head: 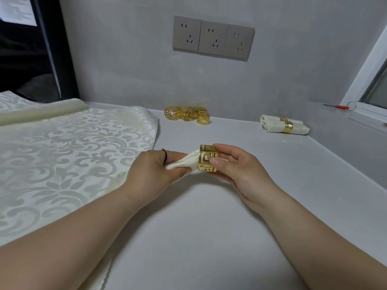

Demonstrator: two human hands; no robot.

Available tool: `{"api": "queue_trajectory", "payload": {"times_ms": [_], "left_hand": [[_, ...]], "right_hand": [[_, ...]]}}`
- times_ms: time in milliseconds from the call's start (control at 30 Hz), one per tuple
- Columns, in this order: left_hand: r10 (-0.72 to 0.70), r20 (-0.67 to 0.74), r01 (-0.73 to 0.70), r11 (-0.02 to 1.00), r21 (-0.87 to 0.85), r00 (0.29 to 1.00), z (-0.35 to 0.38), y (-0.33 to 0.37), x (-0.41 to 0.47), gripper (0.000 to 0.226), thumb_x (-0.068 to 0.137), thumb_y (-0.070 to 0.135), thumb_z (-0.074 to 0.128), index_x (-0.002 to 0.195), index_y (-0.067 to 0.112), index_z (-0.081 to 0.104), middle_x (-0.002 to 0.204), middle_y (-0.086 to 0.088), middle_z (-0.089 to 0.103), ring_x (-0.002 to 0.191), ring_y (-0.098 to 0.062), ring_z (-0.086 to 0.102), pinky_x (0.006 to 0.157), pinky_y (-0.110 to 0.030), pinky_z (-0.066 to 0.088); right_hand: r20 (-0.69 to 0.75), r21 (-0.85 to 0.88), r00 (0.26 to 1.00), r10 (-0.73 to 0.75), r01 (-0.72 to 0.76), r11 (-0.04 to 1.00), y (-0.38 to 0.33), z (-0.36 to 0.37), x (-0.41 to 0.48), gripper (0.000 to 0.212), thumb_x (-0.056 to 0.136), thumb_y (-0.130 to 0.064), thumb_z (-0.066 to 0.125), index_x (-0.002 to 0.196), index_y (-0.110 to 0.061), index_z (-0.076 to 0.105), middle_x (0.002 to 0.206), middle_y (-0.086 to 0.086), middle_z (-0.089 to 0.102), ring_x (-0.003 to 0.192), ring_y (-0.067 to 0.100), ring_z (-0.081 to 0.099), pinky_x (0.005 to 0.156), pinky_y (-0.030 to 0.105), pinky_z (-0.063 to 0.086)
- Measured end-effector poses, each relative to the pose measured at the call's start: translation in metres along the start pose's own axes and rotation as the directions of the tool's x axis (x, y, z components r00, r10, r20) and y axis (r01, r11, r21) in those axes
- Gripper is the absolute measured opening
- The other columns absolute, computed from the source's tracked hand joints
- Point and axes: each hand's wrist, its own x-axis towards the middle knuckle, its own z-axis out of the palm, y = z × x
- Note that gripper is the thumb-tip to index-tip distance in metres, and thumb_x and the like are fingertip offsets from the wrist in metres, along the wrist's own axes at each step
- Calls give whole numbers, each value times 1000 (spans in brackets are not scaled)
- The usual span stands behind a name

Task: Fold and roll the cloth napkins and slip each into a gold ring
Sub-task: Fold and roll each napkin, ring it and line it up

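Left hand (155, 168) grips the rolled napkin (189, 162) above the table (188, 227); right hand (236, 166) pinches the gold ring (208, 158) around its end. 2 ringed napkins (283, 124) lie far right.

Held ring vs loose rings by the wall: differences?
The held ring is pinched by the right hand; the loose rings lie untouched on the table. The held ring has a napkin in it, gripped by the left hand; the loose rings are empty. Both gold fretwork.

Gold fretwork ring (208, 158); cream damask napkins (62, 147).
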Motion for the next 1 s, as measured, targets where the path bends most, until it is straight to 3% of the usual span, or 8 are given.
{"api": "queue_trajectory", "payload": {"times_ms": [233, 300, 433, 567, 733, 833, 900, 1000], "left_hand": [[-33, -72, 23, 991, -135, 997, 5, 6, -3, 26, 75, 10, 72, 76, 35, 67, 57, 32, 62, 55, 12, 56, 53, -2, 40], [-26, 1, 26, 990, -139, 1000, 3, 8, -4, 27, 74, 8, 73, 77, 35, 71, 58, 25, 65, 53, 9, 55, 53, -3, 40], [-6, 207, 25, 996, -88, 978, 3, 9, -8, 26, 64, 22, 74, 59, 47, 69, 63, 13, 65, 57, 3, 51, 57, -8, 39], [-45, 156, 81, 969, -233, 987, 1, 7, -5, 42, 75, -3, 70, 58, 36, 71, 58, 15, 66, 57, 4, 55, 55, -7, 41], [-81, 190, 143, 930, -340, 978, 1, 9, -3, 21, 78, -8, 63, 78, 12, 66, 50, 13, 62, 46, 4, 54, 47, -8, 40], [-84, 225, 136, 964, -227, 971, -1, 7, -1, 19, 65, 17, 74, 80, 21, 63, 64, 12, 66, 57, 3, 57, 56, -10, 44], [-103, 235, 126, 988, -84, 967, 1, 7, -2, 42, 47, 36, 70, 86, 28, 57, 77, 11, 64, 62, 3, 56, 59, -10, 44], [-114, 148, 117, 993, -12, 982, 9, 14, -7, 72, 36, 51, 77, 95, 32, 40, 86, 11, 57, 65, 4, 54, 64, -15, 44]], "right_hand": [[-6, -33, 996, -86, 86, 996, 3, 8, -2, 33, 84, 2, 58, 98, -27, 53, 107, -1, 60, 90, 6, 61, 85, 21, 51], [82, -48, 993, -89, 93, 995, 0, 3, -2, 35, 83, 3, 58, 97, -29, 55, 102, -7, 62, 88, 2, 62, 82, 16, 51], [258, -211, 966, -6, 63, 976, -7, -5, -4, 36, 80, 1, 62, 96, -30, 58, 98, -11, 64, 83, -6, 63, 78, 9, 50], [255, -108, 967, -6, 34, 994, -1, -1, -4, 37, 80, 4, 60, 98, -28, 57, 99, -7, 63, 88, 1, 63, 86, 17, 50], [236, 58, 972, -7, -6, 998, 7, 5, -1, 33, 80, 3, 59, 100, -23, 57, 102, -1, 62, 89, 10, 63, 86, 24, 53], [193, 122, 981, 9, -33, 992, 9, 6, 0, 27, 80, 4, 58, 97, -17, 55, 101, 4, 62, 82, 11, 64, 77, 21, 56], [147, 143, 989, 12, -33, 989, 11, 7, 0, 23, 81, 4, 58, 94, -14, 52, 98, 6, 63, 79, 13, 64, 75, 22, 56], [127, 107, 992, 5, -19, 994, 14, 10, 0, 19, 84, 0, 57, 94, -15, 50, 95, 4, 64, 77, 13, 64, 74, 21, 55]]}}
